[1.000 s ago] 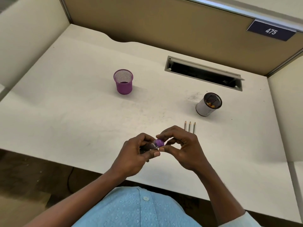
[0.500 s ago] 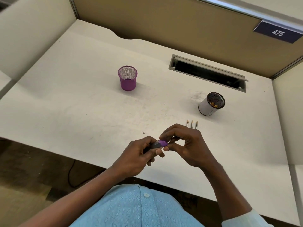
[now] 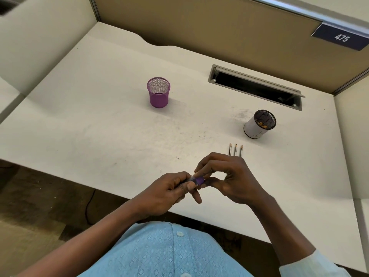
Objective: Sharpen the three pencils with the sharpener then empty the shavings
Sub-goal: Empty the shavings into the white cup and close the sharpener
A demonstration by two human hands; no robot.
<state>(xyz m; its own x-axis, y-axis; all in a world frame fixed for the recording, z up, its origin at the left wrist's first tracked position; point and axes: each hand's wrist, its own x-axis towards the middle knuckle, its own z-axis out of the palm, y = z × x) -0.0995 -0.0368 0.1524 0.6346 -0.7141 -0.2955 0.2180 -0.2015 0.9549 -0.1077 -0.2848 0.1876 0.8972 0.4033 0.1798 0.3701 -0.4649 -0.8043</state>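
Note:
Near the desk's front edge both hands meet on a small purple sharpener [image 3: 199, 180] with a clear body. My left hand [image 3: 169, 191] grips the clear part, mostly hiding it. My right hand [image 3: 229, 176] pinches the purple end with thumb and fingertips. Three pencils [image 3: 235, 149] lie side by side just beyond my right hand, points away from me, their lower ends hidden by the hand. A white cup [image 3: 258, 124] with a dark inside holding some shavings stands to the right of the pencils.
A purple mesh cup [image 3: 158, 92] stands at the middle of the white desk [image 3: 89, 120]. A long cable slot [image 3: 255, 86] is cut into the desk at the back right. Partition walls close the desk on three sides.
The hands stay joined on the sharpener, drifting slightly toward the desk's front edge; the right fingers have shifted on the purple end. The camera view has shifted slightly.

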